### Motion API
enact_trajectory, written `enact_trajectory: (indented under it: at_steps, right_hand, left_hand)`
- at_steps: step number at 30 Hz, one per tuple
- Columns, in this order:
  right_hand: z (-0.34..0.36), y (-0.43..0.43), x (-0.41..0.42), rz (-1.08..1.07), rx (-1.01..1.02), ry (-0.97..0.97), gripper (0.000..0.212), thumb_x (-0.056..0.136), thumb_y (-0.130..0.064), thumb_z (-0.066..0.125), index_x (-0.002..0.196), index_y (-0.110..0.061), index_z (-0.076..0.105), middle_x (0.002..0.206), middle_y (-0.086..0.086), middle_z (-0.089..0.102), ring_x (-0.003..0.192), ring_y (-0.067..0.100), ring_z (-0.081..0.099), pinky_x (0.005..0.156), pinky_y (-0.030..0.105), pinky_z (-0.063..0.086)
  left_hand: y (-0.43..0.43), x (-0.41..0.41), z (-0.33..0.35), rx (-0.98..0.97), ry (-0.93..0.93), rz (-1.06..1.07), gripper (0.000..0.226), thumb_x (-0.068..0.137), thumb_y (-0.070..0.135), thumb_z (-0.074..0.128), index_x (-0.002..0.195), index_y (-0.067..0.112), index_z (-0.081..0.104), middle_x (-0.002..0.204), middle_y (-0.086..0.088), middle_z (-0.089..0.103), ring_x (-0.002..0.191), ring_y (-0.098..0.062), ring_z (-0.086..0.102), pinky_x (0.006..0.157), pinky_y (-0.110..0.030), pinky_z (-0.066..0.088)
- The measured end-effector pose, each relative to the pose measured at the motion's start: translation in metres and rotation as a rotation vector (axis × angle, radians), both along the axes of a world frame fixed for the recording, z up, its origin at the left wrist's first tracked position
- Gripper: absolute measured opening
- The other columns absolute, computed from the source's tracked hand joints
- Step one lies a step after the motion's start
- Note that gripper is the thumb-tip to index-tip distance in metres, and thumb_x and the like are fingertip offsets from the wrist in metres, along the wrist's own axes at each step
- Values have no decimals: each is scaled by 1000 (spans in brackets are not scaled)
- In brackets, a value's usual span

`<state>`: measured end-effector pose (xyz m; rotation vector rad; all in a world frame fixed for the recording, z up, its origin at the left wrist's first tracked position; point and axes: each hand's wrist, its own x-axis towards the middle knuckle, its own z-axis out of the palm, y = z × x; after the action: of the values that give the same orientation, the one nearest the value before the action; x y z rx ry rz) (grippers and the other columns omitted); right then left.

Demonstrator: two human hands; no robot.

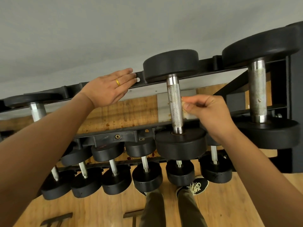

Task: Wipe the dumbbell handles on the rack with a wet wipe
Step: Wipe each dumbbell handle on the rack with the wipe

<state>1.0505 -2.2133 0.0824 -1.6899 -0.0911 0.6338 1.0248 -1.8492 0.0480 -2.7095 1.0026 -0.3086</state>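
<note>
A black dumbbell with a knurled steel handle (175, 104) lies across the top tier of the black rack (105, 136). My right hand (206, 110) pinches a small whitish wet wipe (184, 102) against the right side of that handle. My left hand (109, 86), with a gold ring, lies flat and open on the rack's rear rail, left of the dumbbell. A bigger dumbbell (257, 89) sits to the right and another one (36, 108) at the far left.
The lower tier holds several small black dumbbells (146, 167) in a row. Below them are my legs and a dark shoe (195, 187) on the wooden floor. A grey wall rises behind the rack. Dark brackets lie on the floor at the bottom left.
</note>
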Motion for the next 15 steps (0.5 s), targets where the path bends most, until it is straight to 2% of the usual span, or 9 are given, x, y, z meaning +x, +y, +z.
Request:
enact_trajectory:
  at_steps: [6, 9, 11, 15]
  right_hand:
    - [3, -23, -18, 153, -171, 30, 20, 85, -4, 74, 98, -19, 79, 95, -12, 77, 94, 1, 71, 94, 30, 56]
    - [8, -8, -5, -10, -104, -31, 21, 89, -6, 71, 101, -22, 77, 97, -10, 77, 95, 5, 71, 92, 33, 58]
    - [13, 9, 8, -125, -55, -122, 21, 90, -8, 71, 106, -20, 76, 100, -8, 77, 96, 6, 71, 92, 29, 57]
    - [15, 34, 20, -214, 36, -183, 19, 90, -6, 71, 104, -19, 75, 99, -5, 77, 96, 9, 72, 92, 31, 57]
  left_hand:
    - [-1, 0, 2, -19, 4, 11, 43, 109, 12, 47, 148, -6, 45, 145, -26, 54, 144, -39, 44, 116, -47, 42]
    - [-1, -1, 1, -16, 7, 16, 43, 109, 12, 47, 148, -5, 45, 146, -25, 54, 145, -38, 44, 116, -46, 43]
    - [0, 0, 1, -15, 13, 17, 44, 110, 13, 46, 149, -5, 44, 147, -25, 53, 146, -38, 42, 115, -48, 44]
    - [1, 0, -1, -11, 16, 15, 44, 110, 14, 45, 150, -5, 43, 148, -26, 52, 146, -38, 41, 115, -48, 43]
